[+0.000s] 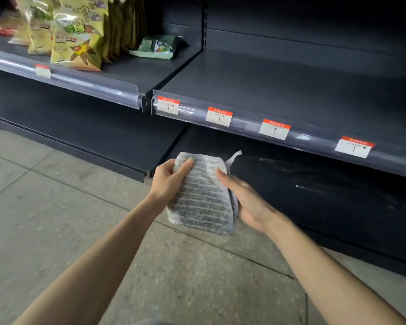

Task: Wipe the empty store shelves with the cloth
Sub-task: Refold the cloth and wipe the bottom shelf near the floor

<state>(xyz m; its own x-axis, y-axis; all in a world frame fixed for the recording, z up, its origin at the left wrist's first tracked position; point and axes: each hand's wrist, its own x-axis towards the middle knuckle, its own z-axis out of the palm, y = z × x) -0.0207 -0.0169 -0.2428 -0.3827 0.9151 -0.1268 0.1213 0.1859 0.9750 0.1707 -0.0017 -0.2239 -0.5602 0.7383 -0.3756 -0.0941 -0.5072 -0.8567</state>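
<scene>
A folded grey-and-white striped cloth (202, 195) is held in the air in front of the shelving, between both hands. My left hand (168, 179) grips its upper left edge, thumb on top. My right hand (246, 200) clasps its right side from beneath, fingers along the edge. A small loop tag sticks out at the cloth's top right corner. Above it lies the empty dark grey upper shelf (279, 85). Behind the cloth is the empty bottom shelf (314, 184), which shows pale dusty smears.
Yellow snack bags (77, 43) and a green packet (157, 46) stand on the left shelf section. Price tags (219, 116) sit in the clear rail along the upper shelf's front edge. A grey tiled floor (56, 207) spreads out below and to the left.
</scene>
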